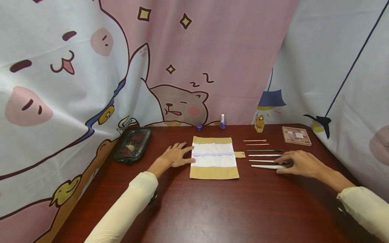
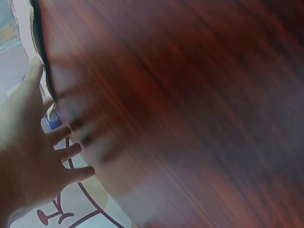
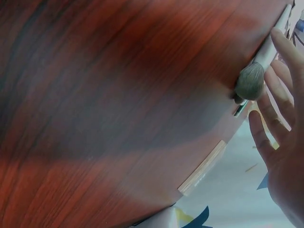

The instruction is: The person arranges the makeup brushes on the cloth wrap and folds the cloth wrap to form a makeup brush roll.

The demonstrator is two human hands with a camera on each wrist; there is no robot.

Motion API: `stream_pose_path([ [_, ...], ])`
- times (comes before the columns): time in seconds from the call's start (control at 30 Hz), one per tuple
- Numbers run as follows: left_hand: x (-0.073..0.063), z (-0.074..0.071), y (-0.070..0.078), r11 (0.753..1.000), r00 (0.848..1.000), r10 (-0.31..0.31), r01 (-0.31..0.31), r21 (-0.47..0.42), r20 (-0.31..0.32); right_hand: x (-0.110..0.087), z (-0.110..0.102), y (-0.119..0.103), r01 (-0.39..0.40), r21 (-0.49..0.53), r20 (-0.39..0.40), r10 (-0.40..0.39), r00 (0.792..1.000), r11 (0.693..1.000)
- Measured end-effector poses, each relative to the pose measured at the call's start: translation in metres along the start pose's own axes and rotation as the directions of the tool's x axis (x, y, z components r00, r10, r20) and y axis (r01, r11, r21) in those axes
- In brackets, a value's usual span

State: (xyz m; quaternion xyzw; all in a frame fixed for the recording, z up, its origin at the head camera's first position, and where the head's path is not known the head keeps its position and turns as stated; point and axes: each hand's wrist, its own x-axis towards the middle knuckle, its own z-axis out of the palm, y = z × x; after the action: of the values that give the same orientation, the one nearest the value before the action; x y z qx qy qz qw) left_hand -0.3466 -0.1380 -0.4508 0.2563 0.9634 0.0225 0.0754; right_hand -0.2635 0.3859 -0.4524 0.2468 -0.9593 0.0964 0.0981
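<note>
cloth pouch (image 1: 214, 160) unfolded | brushes (image 1: 264, 166) lie beside it | dark case (image 1: 126, 160): contents unclear

1. Here's the head view, from up high, facing forward and down: it takes in the worktop (image 1: 212, 206) from left edge to right edge, far edge and printed curtain (image 1: 249, 50) included.
2. Down to the left wrist view, low, close and slanting across to the far edge; it shares the left hand (image 1: 176, 156) and cloth wrap (image 1: 214, 172) with the head view.
3. And the right wrist view, just as tight, tilts toward the far right corner, sharing the right hand (image 1: 305, 164), thick brush (image 3: 250, 81) and palette (image 3: 203, 168) with the head view.
4. All three catch curtain!
</note>
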Motion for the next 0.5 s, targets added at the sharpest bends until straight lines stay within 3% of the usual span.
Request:
stream_pose_path([
  [0.5,0.0,0.002,0.0,0.999,0.999,-0.032,0.033,-0.036,0.034,0.001,-0.001,0.013,0.034,0.004,0.064,-0.034,0.997,0.999],
])
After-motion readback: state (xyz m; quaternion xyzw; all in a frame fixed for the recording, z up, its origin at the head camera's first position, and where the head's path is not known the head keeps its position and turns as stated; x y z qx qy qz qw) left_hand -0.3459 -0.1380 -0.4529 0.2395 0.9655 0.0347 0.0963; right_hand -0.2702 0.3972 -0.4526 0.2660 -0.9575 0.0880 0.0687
